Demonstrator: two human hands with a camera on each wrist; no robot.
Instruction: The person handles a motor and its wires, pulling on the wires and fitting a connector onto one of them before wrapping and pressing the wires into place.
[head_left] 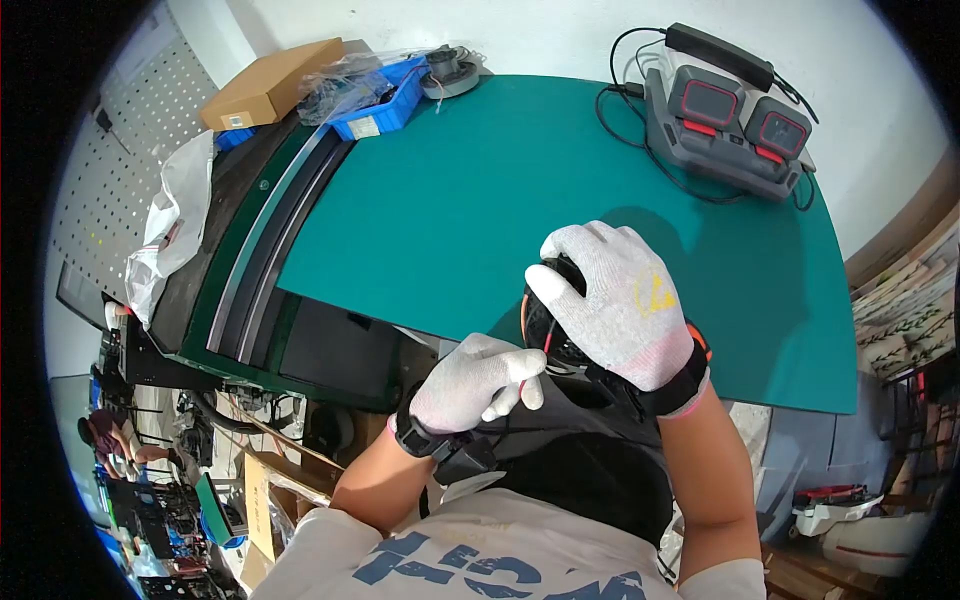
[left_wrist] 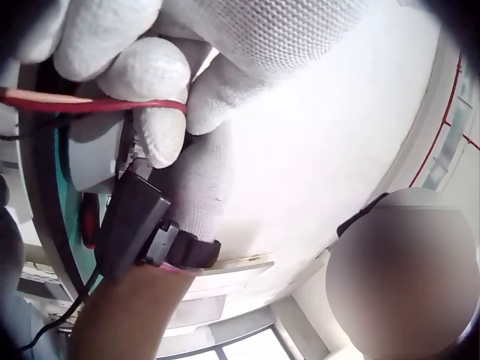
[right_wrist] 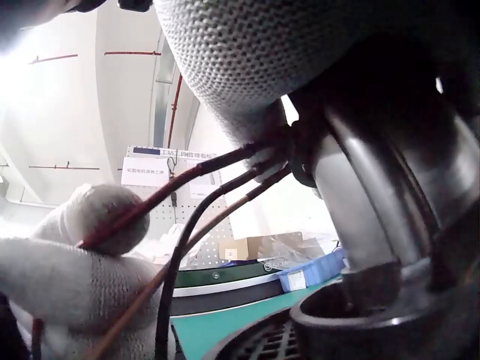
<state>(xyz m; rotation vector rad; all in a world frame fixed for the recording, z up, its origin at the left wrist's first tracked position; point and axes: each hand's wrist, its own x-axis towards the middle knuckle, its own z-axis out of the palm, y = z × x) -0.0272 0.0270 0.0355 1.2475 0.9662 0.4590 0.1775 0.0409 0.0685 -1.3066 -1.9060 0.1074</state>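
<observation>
My right hand, in a white knit glove, grips a round black part with a slotted grille over the table's front edge. A red wire, a black wire and an orange-brown wire come out of it, gathered close together where they leave it. In front and to the left, my gloved left hand pinches the red wire between thumb and finger. The wire stretches from there back to the black part. Much of the part is hidden under the right palm.
The green tabletop extends behind the hands. At its back right sits a charger with two batteries and a loose cable. A blue bin, a cardboard box and a round grey part stand at the back left.
</observation>
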